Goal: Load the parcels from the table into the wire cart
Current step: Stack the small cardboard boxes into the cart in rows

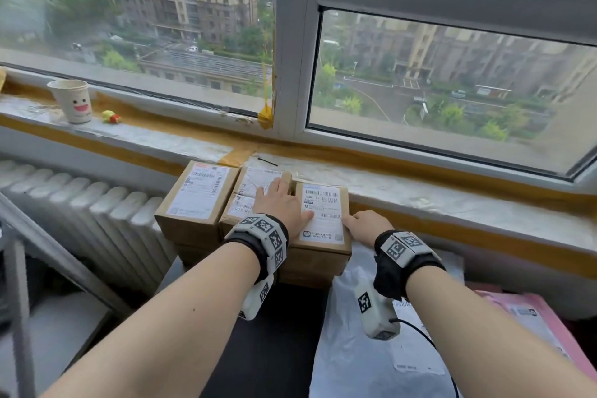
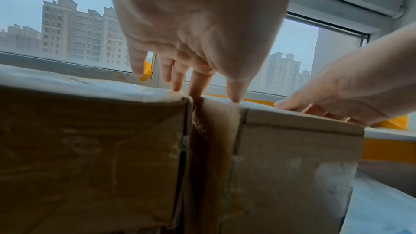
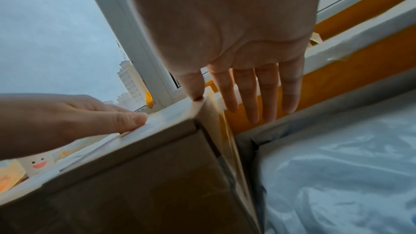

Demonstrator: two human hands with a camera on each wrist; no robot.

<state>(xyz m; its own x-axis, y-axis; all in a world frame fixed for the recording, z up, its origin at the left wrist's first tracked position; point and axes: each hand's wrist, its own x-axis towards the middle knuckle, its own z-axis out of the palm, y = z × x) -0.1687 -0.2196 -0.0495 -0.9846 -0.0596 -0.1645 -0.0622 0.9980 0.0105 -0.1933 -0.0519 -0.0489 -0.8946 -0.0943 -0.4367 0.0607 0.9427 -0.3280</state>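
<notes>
Three brown cardboard parcels with white labels sit in a row on top of other boxes by the sill: a left parcel (image 1: 197, 194), a middle parcel (image 1: 248, 187) (image 2: 90, 149) and a right parcel (image 1: 326, 203) (image 2: 292, 157) (image 3: 135, 175). My left hand (image 1: 281, 203) (image 2: 202, 42) lies across the middle parcel. Its thumb rests on the right parcel's top and one finger reaches into the gap between the two. My right hand (image 1: 368, 226) (image 3: 236, 42) is at the right parcel's near right corner, thumb on top, straight fingers down its right side.
A white plastic mailer (image 1: 355, 349) (image 3: 337, 166) and a pink parcel (image 1: 533, 317) lie on the dark table (image 1: 274, 349) to the right. Behind the boxes are the taped window sill (image 1: 420, 191), a paper cup (image 1: 72, 100) and a radiator (image 1: 97, 203). A grey metal frame (image 1: 19, 268) stands at the left.
</notes>
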